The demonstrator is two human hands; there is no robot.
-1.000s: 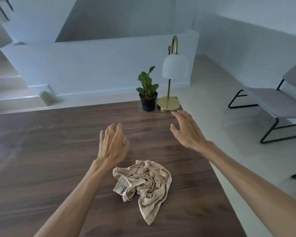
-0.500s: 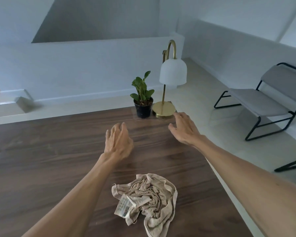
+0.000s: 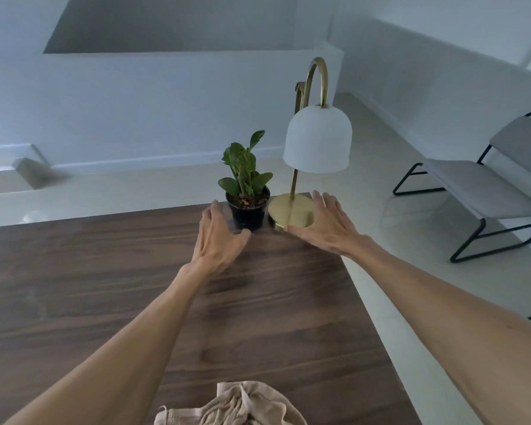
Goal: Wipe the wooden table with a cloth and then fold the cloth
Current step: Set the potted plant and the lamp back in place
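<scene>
A crumpled beige cloth [image 3: 242, 406] lies on the dark wooden table [image 3: 74, 286] at the bottom edge of the view, partly cut off. Both arms stretch toward the table's far right corner. My left hand [image 3: 218, 240] is open, fingers spread, just left of a small potted plant [image 3: 247, 191] in a black pot. Open as well, my right hand [image 3: 325, 225] has its fingers beside the round brass base of a table lamp [image 3: 292, 211] with a white dome shade. Neither hand holds anything.
The table's right edge runs diagonally from the lamp down to the lower right. Beyond it is pale floor and a grey chair [image 3: 485, 188] with a black frame. A low white wall stands behind the table.
Both hands have moved away from the cloth toward the far corner, reaching the plant and the lamp. The view has tilted up, so the cloth has slid to the bottom edge.
</scene>
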